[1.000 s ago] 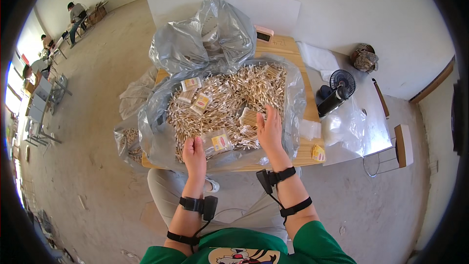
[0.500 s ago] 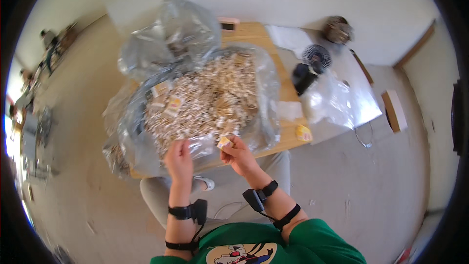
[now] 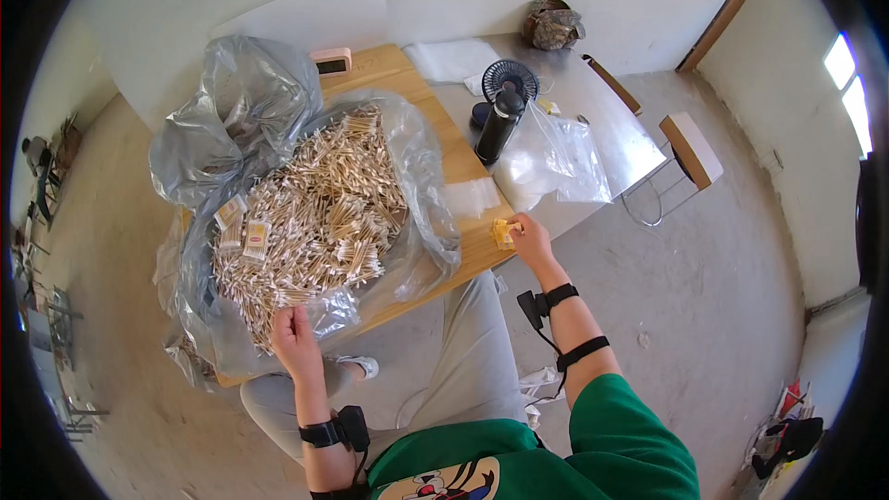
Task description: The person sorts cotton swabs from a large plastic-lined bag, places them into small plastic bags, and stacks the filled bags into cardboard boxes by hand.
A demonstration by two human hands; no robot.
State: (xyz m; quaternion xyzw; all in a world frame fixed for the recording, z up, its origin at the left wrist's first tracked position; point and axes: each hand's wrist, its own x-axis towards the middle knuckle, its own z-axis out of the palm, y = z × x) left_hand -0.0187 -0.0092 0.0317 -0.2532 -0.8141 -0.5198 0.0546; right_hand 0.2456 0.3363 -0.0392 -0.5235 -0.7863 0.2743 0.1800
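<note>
My left hand (image 3: 294, 341) is closed in a pinch on a small clear plastic bag (image 3: 333, 311) at the near edge of a big heap of cotton swabs (image 3: 324, 194). The swabs lie loose in a large grey plastic bag (image 3: 428, 190) spread open on the wooden table. At the table's right corner, my right hand (image 3: 532, 241) has its fingers closed on small yellow cards (image 3: 504, 233); how many it grips is hidden. Several filled packs of swabs with a printed label (image 3: 256, 239) rest on the left of the heap.
A metal side table holds a black bottle (image 3: 500, 125), a small black fan (image 3: 510, 81), clear plastic bags (image 3: 556, 162) and a camouflage cap (image 3: 553, 23). A pink-framed device (image 3: 331, 61) stands at the wooden table's back. A stool (image 3: 691, 150) is at the right.
My right hand has moved right, from beside the clear bag to the yellow cards at the table's corner. My left hand stays by the heap with the bag. The view has swung right.
</note>
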